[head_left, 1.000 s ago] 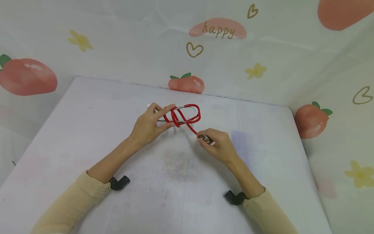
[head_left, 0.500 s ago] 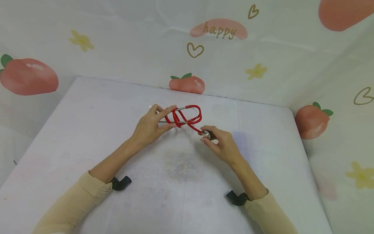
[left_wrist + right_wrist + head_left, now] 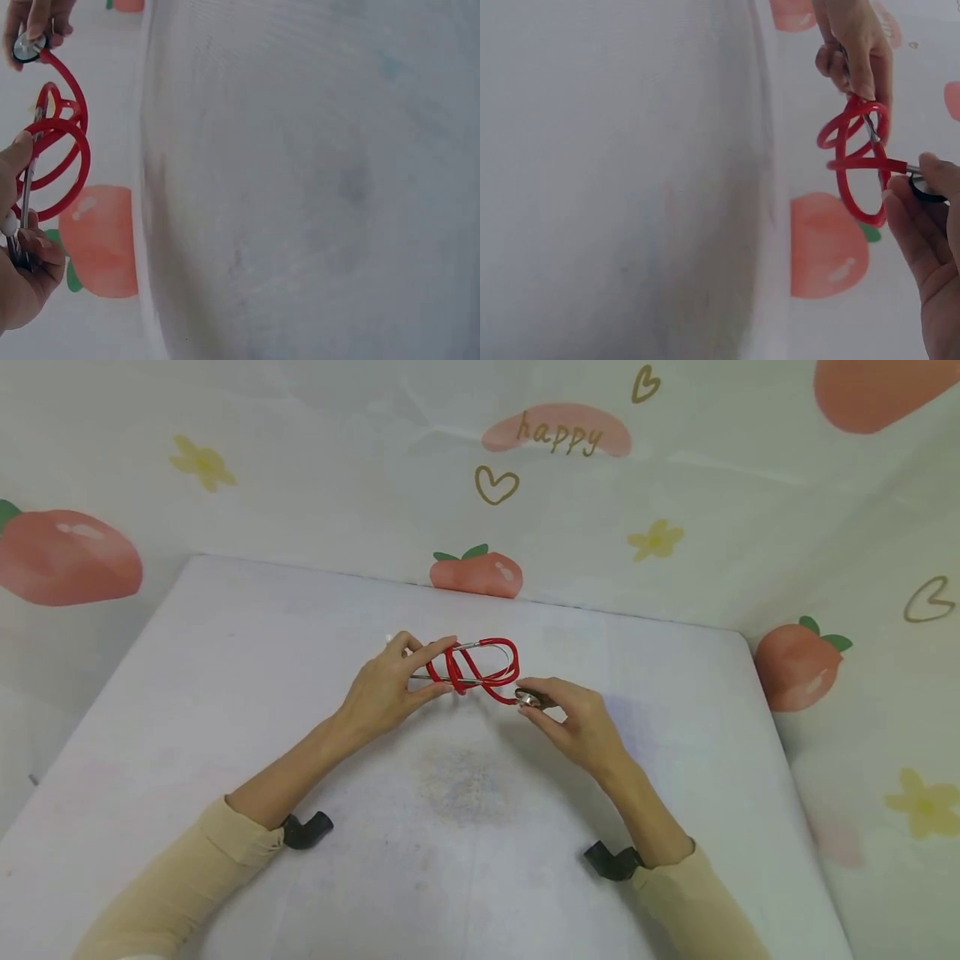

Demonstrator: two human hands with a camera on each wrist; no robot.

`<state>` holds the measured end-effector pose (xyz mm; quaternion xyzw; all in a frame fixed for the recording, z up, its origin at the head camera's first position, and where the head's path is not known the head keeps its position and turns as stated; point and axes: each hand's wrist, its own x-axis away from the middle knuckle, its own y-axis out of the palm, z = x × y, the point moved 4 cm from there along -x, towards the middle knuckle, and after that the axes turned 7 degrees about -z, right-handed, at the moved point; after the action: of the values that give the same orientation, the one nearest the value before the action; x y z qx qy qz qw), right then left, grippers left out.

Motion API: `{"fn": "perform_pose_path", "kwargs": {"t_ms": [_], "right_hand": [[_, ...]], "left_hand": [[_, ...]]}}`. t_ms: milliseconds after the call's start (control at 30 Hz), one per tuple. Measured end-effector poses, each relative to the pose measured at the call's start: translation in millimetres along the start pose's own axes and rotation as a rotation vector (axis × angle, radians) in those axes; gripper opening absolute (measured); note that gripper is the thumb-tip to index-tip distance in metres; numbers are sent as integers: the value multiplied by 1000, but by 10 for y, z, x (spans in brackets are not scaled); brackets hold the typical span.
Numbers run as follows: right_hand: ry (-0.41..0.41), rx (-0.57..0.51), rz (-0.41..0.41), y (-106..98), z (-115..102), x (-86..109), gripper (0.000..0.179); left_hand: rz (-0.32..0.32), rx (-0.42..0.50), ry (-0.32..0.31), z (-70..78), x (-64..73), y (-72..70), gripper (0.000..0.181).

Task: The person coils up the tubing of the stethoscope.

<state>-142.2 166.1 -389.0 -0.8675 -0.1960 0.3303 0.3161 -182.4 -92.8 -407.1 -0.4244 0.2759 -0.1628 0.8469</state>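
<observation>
A red stethoscope (image 3: 454, 670) is held up over the table, its tubing looped around the metal ear tubes (image 3: 28, 176). My left hand (image 3: 378, 689) grips the looped bundle at its left end, thumb below and fingers above. With its fingertips my right hand (image 3: 581, 722) pinches the round metal chest piece (image 3: 528, 698), just right of and below the loops. A short run of red tubing (image 3: 866, 163) links the chest piece to the bundle. Near the left palm a white eartip (image 3: 9, 223) shows; the rest of that end is hidden by the hand.
The white table (image 3: 300, 893) has faint stains and lies beneath both hands. Behind it hangs a pale backdrop (image 3: 360, 468) printed with peaches, flowers and hearts. Black curved pieces (image 3: 309, 831) are strapped at both sleeve cuffs (image 3: 238, 835).
My right hand has shifted slightly right and upward with the chest piece, which has turned in the fingers. The left hand and loops have moved down and right a little.
</observation>
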Motion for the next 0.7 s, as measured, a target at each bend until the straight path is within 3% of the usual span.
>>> {"fn": "perform_pose_path", "kwargs": {"t_ms": [433, 700], "right_hand": [[-37, -37, 67, -84, -60, -96, 45], [-67, -130, -18, -91, -67, -179, 39]], "left_hand": [[-78, 8, 12, 52, -1, -6, 68], [-149, -22, 13, 89, -10, 14, 69]]}}
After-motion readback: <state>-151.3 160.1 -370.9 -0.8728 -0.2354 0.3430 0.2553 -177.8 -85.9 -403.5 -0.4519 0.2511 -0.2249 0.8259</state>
